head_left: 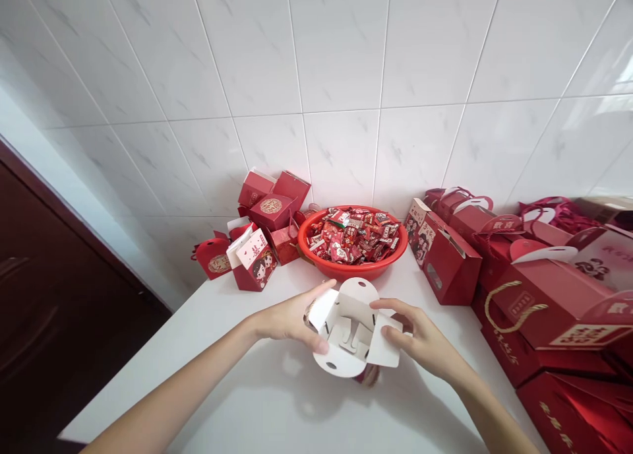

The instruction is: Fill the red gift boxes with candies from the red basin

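Observation:
An opened carton (350,332) with a white inside and rounded flaps is held above the white table, its mouth facing the camera; no candy shows in it. My left hand (291,319) grips its left side, thumb on the lower rim. On the opposite side, my right hand (414,335) pinches the right flap between thumb and fingers. A bit of twisted cord hangs below the carton. Just behind it stands a red plastic basin (353,269) heaped with red-wrapped candies (353,236).
Small red gift boxes (271,206) are piled at the back left, with a pink-fronted one (254,259) before them. Many larger red boxes (554,302) crowd the right side. A tiled wall (341,144) rises behind the white table (277,408).

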`<state>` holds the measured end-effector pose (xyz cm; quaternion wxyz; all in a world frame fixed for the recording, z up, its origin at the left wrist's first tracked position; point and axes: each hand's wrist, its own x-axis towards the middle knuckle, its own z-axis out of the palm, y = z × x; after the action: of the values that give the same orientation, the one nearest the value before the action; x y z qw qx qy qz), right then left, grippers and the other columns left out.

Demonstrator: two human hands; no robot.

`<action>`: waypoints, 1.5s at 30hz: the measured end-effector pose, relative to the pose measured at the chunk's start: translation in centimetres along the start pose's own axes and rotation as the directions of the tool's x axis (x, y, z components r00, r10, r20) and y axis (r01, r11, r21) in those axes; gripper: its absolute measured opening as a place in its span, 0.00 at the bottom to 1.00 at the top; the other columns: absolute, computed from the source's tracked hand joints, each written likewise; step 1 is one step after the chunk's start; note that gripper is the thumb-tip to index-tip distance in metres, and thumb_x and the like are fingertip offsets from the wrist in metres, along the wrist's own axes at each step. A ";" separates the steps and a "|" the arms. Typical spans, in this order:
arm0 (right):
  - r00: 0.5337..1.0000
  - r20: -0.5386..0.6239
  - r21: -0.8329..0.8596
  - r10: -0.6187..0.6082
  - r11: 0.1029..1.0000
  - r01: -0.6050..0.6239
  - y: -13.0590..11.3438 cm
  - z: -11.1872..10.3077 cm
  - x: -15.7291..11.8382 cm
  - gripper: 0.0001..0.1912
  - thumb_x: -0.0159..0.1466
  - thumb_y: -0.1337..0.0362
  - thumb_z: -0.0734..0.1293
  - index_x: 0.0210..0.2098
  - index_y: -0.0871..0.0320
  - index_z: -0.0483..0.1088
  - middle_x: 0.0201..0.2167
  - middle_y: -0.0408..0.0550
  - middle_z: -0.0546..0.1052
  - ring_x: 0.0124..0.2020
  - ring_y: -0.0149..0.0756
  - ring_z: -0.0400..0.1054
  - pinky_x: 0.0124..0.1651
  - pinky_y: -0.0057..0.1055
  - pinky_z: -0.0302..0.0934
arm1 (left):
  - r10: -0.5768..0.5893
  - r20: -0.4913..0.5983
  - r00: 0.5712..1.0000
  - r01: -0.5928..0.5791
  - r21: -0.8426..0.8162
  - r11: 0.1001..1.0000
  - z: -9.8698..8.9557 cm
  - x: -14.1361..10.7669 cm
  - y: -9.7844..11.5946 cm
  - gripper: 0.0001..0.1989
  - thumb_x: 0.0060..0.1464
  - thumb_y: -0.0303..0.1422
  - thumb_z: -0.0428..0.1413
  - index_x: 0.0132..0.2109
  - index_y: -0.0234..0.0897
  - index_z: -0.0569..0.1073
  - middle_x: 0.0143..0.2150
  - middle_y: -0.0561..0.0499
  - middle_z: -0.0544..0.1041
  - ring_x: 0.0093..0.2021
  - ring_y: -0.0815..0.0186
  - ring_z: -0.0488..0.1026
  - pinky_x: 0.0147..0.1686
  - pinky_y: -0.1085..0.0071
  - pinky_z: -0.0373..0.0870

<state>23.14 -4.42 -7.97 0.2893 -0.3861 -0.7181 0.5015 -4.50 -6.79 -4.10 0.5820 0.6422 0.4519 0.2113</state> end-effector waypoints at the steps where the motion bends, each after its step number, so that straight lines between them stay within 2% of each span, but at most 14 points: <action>1: 1.000 0.013 -0.002 0.016 1.000 -0.016 0.1 -0.1 0.0 0.24 0.60 0.54 0.65 0.53 0.57 0.71 0.48 0.52 0.77 0.35 0.40 0.71 0.38 0.34 0.65 | 0.019 0.090 0.996 -0.019 -0.005 1.000 0.0 0.0 -0.1 0.64 0.35 0.42 0.73 0.74 0.44 0.48 0.70 0.39 0.63 0.67 0.45 0.64 0.61 0.54 0.66; 3: 0.999 0.031 0.010 0.017 1.000 -0.018 0.3 -0.3 -0.1 0.24 0.61 0.54 0.64 0.54 0.57 0.70 0.52 0.53 0.76 0.39 0.42 0.72 0.39 0.34 0.66 | 0.066 0.173 0.983 -0.071 0.019 0.997 0.0 0.1 -0.7 0.66 0.35 0.43 0.74 0.75 0.45 0.46 0.69 0.39 0.64 0.67 0.45 0.63 0.61 0.54 0.66; 8: 1.000 0.007 0.038 0.022 0.999 -0.022 0.7 -0.4 -0.1 0.34 0.60 0.54 0.65 0.63 0.54 0.61 0.60 0.55 0.71 0.54 0.49 0.70 0.47 0.38 0.68 | 0.151 0.090 0.984 -0.161 0.117 0.980 0.5 0.8 -2.3 0.63 0.40 0.45 0.72 0.75 0.47 0.45 0.71 0.40 0.60 0.69 0.44 0.59 0.62 0.55 0.64; 11: 1.000 -0.009 0.008 -0.005 1.000 0.005 1.2 -0.6 0.2 0.33 0.58 0.55 0.66 0.63 0.55 0.64 0.61 0.56 0.71 0.61 0.51 0.65 0.55 0.41 0.66 | 0.155 0.062 0.986 -0.163 0.137 0.977 0.6 1.0 -2.6 0.61 0.42 0.43 0.72 0.75 0.46 0.45 0.72 0.40 0.60 0.67 0.44 0.62 0.60 0.56 0.66; 15: 0.994 -0.045 0.010 -0.095 0.995 0.095 1.6 -0.2 0.3 0.33 0.59 0.54 0.68 0.61 0.57 0.67 0.56 0.57 0.74 0.55 0.51 0.70 0.54 0.43 0.67 | 0.176 0.059 0.983 -0.181 0.094 0.979 0.8 1.1 -2.2 0.60 0.43 0.41 0.71 0.75 0.45 0.45 0.67 0.41 0.67 0.63 0.48 0.68 0.55 0.60 0.71; 19: 0.957 -0.107 -0.108 -0.268 0.960 0.257 1.5 0.6 -0.1 0.32 0.61 0.57 0.67 0.64 0.54 0.64 0.57 0.54 0.74 0.54 0.47 0.71 0.56 0.41 0.67 | 0.219 -0.073 0.973 -0.202 0.194 0.960 0.9 0.8 -1.5 0.58 0.45 0.35 0.69 0.75 0.45 0.44 0.63 0.43 0.72 0.60 0.50 0.71 0.56 0.59 0.70; 22: 0.910 -0.112 -0.247 -0.400 0.898 0.365 1.0 1.2 -0.5 0.31 0.63 0.64 0.65 0.66 0.51 0.61 0.58 0.52 0.74 0.57 0.44 0.70 0.57 0.37 0.67 | 0.303 -0.159 0.940 -0.231 0.359 0.904 0.8 0.6 -1.5 0.57 0.45 0.31 0.66 0.75 0.44 0.43 0.67 0.40 0.67 0.63 0.49 0.69 0.60 0.57 0.67; 25: 0.896 -0.094 -0.299 -0.433 0.871 0.390 0.5 1.6 -0.6 0.31 0.64 0.67 0.62 0.66 0.50 0.61 0.52 0.51 0.75 0.52 0.41 0.73 0.51 0.33 0.70 | 0.381 -0.186 0.906 -0.256 0.475 0.842 0.6 0.8 -2.3 0.56 0.45 0.30 0.65 0.76 0.43 0.44 0.71 0.39 0.61 0.68 0.47 0.63 0.64 0.55 0.63; 28: 0.901 -0.109 -0.291 -0.421 0.880 0.376 0.4 1.7 -0.5 0.30 0.64 0.67 0.62 0.66 0.50 0.63 0.50 0.50 0.77 0.50 0.40 0.74 0.48 0.31 0.71 | 0.412 -0.188 0.892 -0.270 0.510 0.817 0.5 1.0 -3.2 0.54 0.46 0.29 0.64 0.75 0.43 0.46 0.73 0.40 0.59 0.71 0.47 0.57 0.67 0.55 0.58; 31: 0.900 -0.163 -0.269 -0.404 0.896 0.354 0.8 1.5 -0.2 0.29 0.64 0.65 0.64 0.64 0.51 0.66 0.54 0.51 0.77 0.55 0.43 0.73 0.54 0.35 0.70 | 0.416 -0.200 0.887 -0.276 0.492 0.825 0.5 1.2 -3.9 0.55 0.47 0.29 0.65 0.76 0.44 0.43 0.75 0.40 0.55 0.73 0.47 0.54 0.69 0.53 0.55; 34: 0.915 -0.254 -0.188 -0.312 0.944 0.270 1.5 1.1 0.1 0.28 0.63 0.60 0.66 0.62 0.54 0.69 0.57 0.53 0.77 0.56 0.47 0.73 0.55 0.38 0.70 | 0.406 -0.204 0.891 -0.284 0.448 0.848 0.7 1.1 -4.1 0.58 0.47 0.31 0.66 0.76 0.45 0.39 0.76 0.40 0.51 0.73 0.45 0.52 0.69 0.51 0.56; 37: 0.936 -0.326 -0.026 -0.130 0.991 0.129 1.5 0.6 0.1 0.27 0.61 0.55 0.66 0.58 0.59 0.73 0.52 0.56 0.80 0.48 0.49 0.77 0.46 0.37 0.73 | 0.385 -0.179 0.905 -0.299 0.375 0.877 0.8 0.8 -3.7 0.61 0.47 0.33 0.68 0.76 0.47 0.36 0.76 0.40 0.49 0.73 0.45 0.53 0.67 0.50 0.59; 40: 0.946 -0.324 0.079 0.005 0.997 0.022 1.0 0.2 0.1 0.28 0.60 0.53 0.66 0.56 0.60 0.74 0.42 0.56 0.82 0.37 0.46 0.77 0.36 0.35 0.72 | 0.366 -0.168 0.915 -0.303 0.311 0.901 0.9 0.6 -3.1 0.60 0.48 0.37 0.68 0.76 0.48 0.38 0.75 0.40 0.52 0.71 0.45 0.57 0.66 0.50 0.62; 45: 0.974 -0.227 -0.041 -0.019 0.999 0.010 0.1 -0.1 0.1 0.25 0.59 0.52 0.65 0.51 0.58 0.77 0.38 0.51 0.81 0.31 0.40 0.74 0.32 0.33 0.68 | 0.348 -0.153 0.925 -0.295 0.292 0.910 1.2 0.8 -2.6 0.53 0.51 0.42 0.66 0.75 0.45 0.45 0.74 0.40 0.55 0.69 0.44 0.60 0.65 0.49 0.62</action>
<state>23.23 -4.24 -8.04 0.3656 -0.4412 -0.6929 0.4377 -4.01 -6.96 -7.01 0.3995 0.7550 0.4200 0.3065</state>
